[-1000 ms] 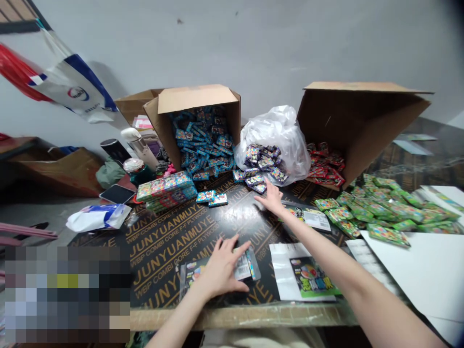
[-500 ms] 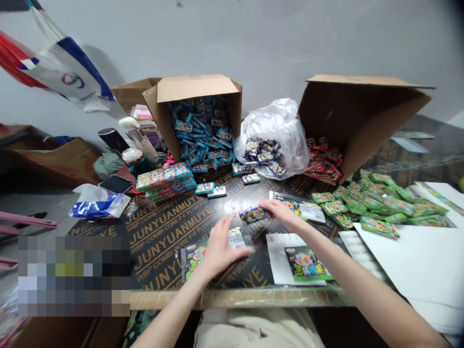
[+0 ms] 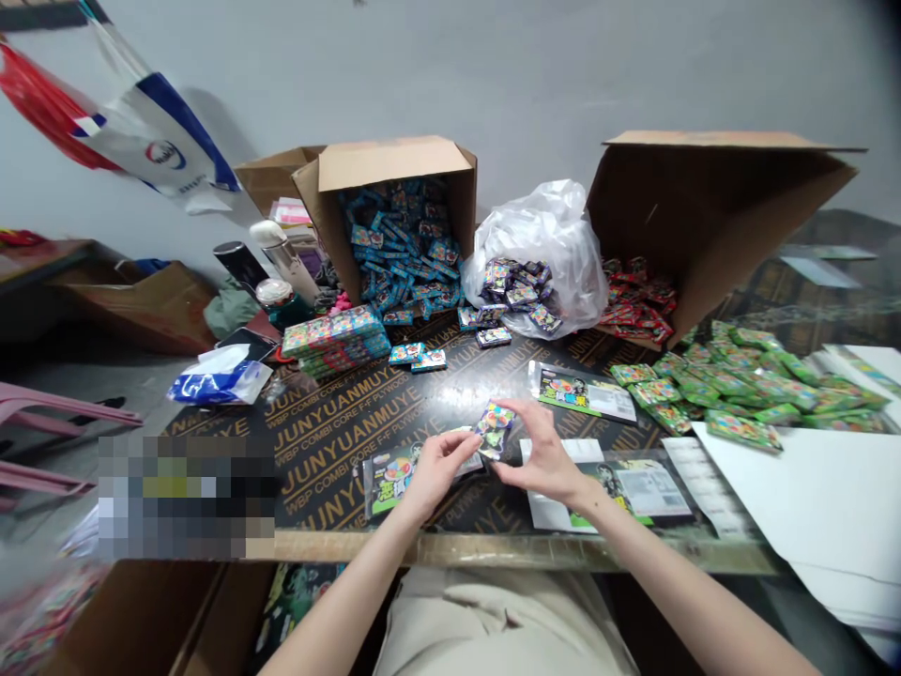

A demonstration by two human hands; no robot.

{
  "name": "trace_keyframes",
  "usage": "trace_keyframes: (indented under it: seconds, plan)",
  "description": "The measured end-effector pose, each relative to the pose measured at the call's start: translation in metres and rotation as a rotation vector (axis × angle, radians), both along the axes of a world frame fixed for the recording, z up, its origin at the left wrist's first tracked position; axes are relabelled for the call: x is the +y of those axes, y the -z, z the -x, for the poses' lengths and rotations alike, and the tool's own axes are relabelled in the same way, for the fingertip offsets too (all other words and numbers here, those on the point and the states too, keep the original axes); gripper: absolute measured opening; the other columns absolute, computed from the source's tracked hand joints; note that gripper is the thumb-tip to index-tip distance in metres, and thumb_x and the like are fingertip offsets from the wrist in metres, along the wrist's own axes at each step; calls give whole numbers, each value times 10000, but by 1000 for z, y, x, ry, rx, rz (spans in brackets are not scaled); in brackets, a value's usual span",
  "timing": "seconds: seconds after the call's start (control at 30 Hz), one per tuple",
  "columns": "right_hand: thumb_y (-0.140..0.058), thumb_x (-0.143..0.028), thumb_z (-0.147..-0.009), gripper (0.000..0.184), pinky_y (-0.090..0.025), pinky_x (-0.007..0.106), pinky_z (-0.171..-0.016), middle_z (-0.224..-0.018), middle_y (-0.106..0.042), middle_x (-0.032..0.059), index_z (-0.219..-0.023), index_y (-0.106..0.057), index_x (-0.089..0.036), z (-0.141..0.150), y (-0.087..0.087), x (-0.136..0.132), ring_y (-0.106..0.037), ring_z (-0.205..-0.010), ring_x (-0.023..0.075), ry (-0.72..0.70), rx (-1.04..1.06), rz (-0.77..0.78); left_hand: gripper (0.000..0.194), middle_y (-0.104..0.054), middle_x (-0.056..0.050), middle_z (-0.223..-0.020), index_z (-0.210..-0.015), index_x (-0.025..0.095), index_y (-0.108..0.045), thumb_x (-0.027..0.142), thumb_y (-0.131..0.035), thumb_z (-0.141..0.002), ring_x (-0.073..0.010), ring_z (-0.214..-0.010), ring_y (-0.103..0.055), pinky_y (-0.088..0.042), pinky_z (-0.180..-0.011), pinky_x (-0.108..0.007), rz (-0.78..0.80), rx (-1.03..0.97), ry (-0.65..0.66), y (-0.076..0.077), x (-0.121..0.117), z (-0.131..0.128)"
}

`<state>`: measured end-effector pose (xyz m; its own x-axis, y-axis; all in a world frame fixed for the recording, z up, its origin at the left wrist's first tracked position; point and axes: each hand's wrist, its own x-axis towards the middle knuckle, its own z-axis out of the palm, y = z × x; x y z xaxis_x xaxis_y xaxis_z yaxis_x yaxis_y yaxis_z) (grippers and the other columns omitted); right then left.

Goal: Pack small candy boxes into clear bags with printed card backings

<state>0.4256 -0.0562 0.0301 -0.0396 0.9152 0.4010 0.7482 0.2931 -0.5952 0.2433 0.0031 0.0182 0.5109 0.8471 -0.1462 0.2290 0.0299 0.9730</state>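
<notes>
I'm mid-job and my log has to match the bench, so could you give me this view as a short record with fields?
left hand: fingertips pinch the left edge of a purple packet
right hand: thumb and finger spread around its right side; grip unclear
flat pouches: one partly behind the left hand, one beyond the right
left carton: blue packets
right carton: red packets
between cartons: clear bag, purple pile
far right: green packets
</notes>
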Motion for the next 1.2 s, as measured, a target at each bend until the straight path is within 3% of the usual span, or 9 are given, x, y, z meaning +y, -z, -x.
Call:
trace_keyframes:
  seconds: [0.13, 0.27, 0.4, 0.57, 0.7, 0.83, 0.93, 1.07, 1.2]
  plan:
    - [-603, -241, -589, 662, -262, 418, -926, -1179, -504, 81, -1219, -401, -212, -15, 19, -1, -427, -1097, 283, 99, -77, 13, 982, -479, -120, -1252, -1304, 229, -403, 492, -775, -433, -318, -1153, -400, -242, -998, -484, -574, 457, 131, 15, 8, 26]
    - [-600, -269, -613, 659, -268, 416, -903, -1176, -515, 75, -1235, -388, -221, -16, 30, -1, -444, -1075, 278, 91, -117, 60, 1016, -500, -105, -1203, -1353, 246, -306, 430, -775, -470, -306, -1138, -422, -173, -1022, -527, -659, 589, 196, 25, 7, 34]
    - [-625, -325, -636, 742, -280, 396, -908, -1218, -477, 90, -1297, -309, -205, 1, 18, -2, -430, -1091, 265, 115, -55, 51, 888, -503, -118, -1226, -1312, 218, -372, 464, -740, -541, -295, -1156, -436, -253, -1007, -478, -393, 262, 15, 13, -4, 15]
    - [-721, -506, -536, 782, -308, 422, -848, -1011, -513, 90, -1208, -462, -201, 15, -8, -6, -464, -969, 274, 89, -120, 101, 682, -611, 12, -672, -1212, 158, -423, 335, -717, -622, -131, -612, -588, -463, -638, -264, 236, -261, -135, -4, -1, -6]
    - [-700, -537, -573, 456, -308, 412, -861, -981, -523, 65, -882, -601, -218, 11, -20, -16, -476, -975, 255, -58, -92, 181, 727, -548, 69, -557, -1189, 172, -411, 313, -753, -563, -81, -487, -529, -387, -493, -173, 365, -290, -216, -6, 10, 1]
    - [-702, -453, -566, 789, -197, 454, -987, -1289, -394, 116, -1251, -382, -228, 11, -19, -19, -345, -1196, 297, -232, -41, 119, 743, -548, 67, -571, -1214, 182, -399, 313, -743, -568, -75, -476, -512, -340, -470, -162, 386, -223, -50, -7, 8, 2]
    - [-653, -323, -586, 752, -183, 436, -1003, -1217, -474, 81, -1260, -330, -245, 9, -11, -13, -412, -1145, 265, -259, -4, 95, 732, -610, 0, -700, -1280, 173, -340, 372, -669, -656, -133, -626, -578, -426, -596, -244, 197, -113, 20, -6, 6, 4]
    - [-595, -232, -607, 655, -207, 455, -964, -1200, -488, 93, -1225, -377, -237, -4, 11, -2, -426, -1121, 282, -29, -75, 68, 966, -511, -110, -1193, -1322, 235, -330, 407, -767, -478, -293, -1112, -448, -318, -939, -440, -417, 316, 118, 8, 11, 24]
    - [-597, -200, -599, 673, -205, 479, -958, -1211, -494, 102, -1238, -384, -226, -12, 34, 5, -430, -1120, 291, -56, -112, 137, 1021, -499, -86, -1156, -1377, 254, -217, 306, -738, -502, -290, -1071, -441, -324, -922, -453, -635, 576, 235, 25, 13, 40]
